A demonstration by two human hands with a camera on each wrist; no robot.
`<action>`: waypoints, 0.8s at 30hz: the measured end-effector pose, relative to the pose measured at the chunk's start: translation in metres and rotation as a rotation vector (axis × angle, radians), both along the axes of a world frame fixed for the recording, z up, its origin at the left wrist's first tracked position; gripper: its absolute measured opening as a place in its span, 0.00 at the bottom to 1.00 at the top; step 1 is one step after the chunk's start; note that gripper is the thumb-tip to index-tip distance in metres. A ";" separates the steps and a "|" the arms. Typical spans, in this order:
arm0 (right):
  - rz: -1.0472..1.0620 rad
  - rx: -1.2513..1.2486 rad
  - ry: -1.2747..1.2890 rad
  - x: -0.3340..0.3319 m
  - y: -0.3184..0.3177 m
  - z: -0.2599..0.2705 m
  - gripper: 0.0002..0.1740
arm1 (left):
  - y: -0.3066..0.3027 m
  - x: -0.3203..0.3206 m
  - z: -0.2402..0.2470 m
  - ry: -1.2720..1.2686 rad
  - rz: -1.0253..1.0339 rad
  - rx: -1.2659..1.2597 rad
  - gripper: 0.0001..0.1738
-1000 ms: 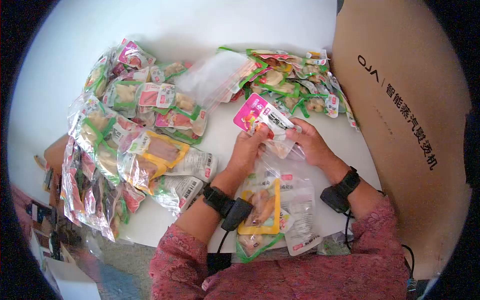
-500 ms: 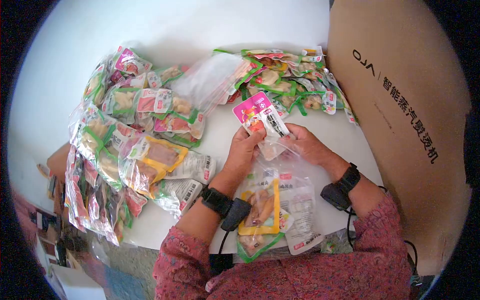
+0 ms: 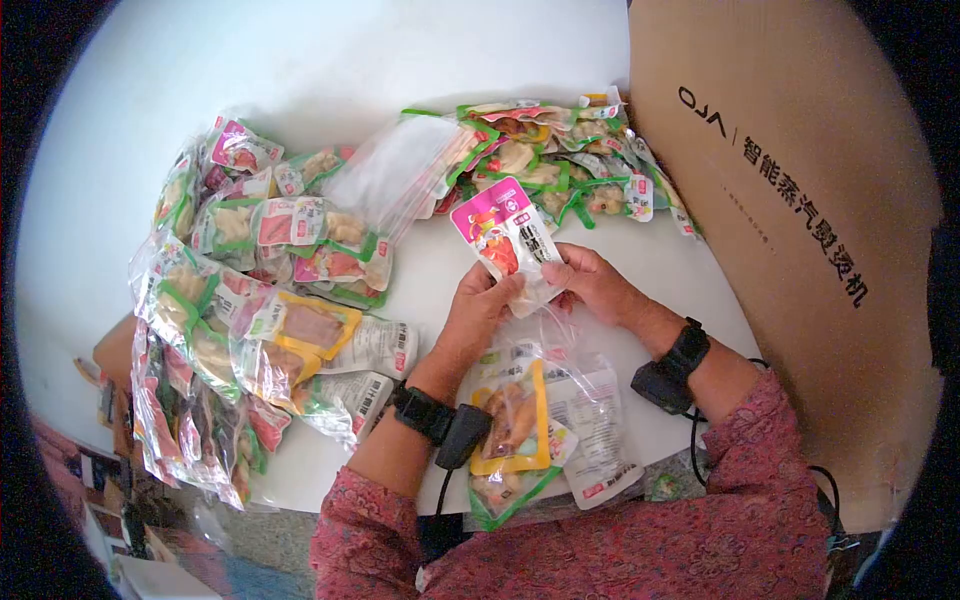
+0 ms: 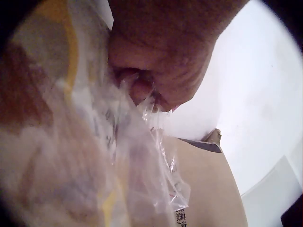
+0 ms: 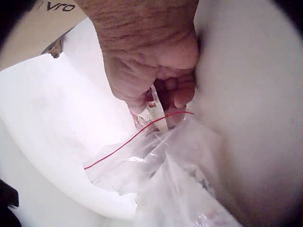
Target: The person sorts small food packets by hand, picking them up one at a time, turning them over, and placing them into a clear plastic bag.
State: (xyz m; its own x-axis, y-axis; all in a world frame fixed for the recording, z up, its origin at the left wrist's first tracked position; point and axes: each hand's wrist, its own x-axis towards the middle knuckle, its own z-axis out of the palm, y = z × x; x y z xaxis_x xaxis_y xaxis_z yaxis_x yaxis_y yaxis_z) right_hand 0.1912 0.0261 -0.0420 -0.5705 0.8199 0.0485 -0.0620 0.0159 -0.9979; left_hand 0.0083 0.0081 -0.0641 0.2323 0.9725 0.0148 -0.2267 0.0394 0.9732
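Note:
A small pink-and-white food pouch [image 3: 503,232] with a cartoon print tilts up between the two hands. My left hand [image 3: 478,308] pinches its lower left side, thumb on the front. At its lower right, my right hand [image 3: 592,283] grips it with the thumb in front. Below hangs a clear zip bag [image 3: 595,385] holding several pouches, one yellow-edged. In the left wrist view, the left fingers [image 4: 142,89] curl over the bag's crumpled plastic film [image 4: 163,151]. The right wrist view shows the bag's red zip line [image 5: 128,140] crossing just below the right fingers [image 5: 182,94].
Filled clear bags of pouches [image 3: 290,320] pile up on the left of the white table [image 3: 460,420]. More pouches [image 3: 560,150] lie at the back, beside a flat clear bag [image 3: 385,180]. A large cardboard box [image 3: 790,330] stands along the right edge.
The head view has shifted, so the piles and box appear further left. The pouch has turned slightly, showing more of its front, and both hands keep hold of it.

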 end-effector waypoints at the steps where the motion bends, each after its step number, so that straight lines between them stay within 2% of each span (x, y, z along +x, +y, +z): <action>1: -0.010 -0.030 -0.008 0.001 -0.002 0.002 0.20 | -0.001 0.002 0.002 -0.030 -0.009 0.017 0.14; 8: -0.021 -0.029 0.010 0.003 0.006 -0.011 0.20 | -0.007 0.007 0.008 -0.149 -0.054 0.020 0.13; 10: -0.038 -0.037 -0.014 0.002 0.005 -0.008 0.20 | -0.004 0.005 0.002 -0.013 -0.019 0.051 0.11; 17: -0.031 -0.020 0.000 0.002 0.006 -0.010 0.21 | -0.006 0.001 0.007 0.096 -0.052 0.020 0.11; 20: -0.017 -0.062 0.038 0.001 0.006 -0.011 0.21 | -0.007 0.006 0.007 0.024 -0.026 0.044 0.10; 24: 0.002 0.003 0.003 0.000 0.006 -0.010 0.20 | -0.014 0.007 0.018 -0.036 -0.041 0.042 0.11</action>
State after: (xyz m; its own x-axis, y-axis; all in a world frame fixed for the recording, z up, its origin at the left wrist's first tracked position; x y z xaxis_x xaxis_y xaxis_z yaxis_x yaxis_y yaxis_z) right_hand 0.1917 0.0320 -0.0516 -0.5718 0.8188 0.0522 -0.0648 0.0184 -0.9977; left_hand 0.0156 -0.0059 -0.0465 0.2703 0.9606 0.0643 -0.2606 0.0087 0.9654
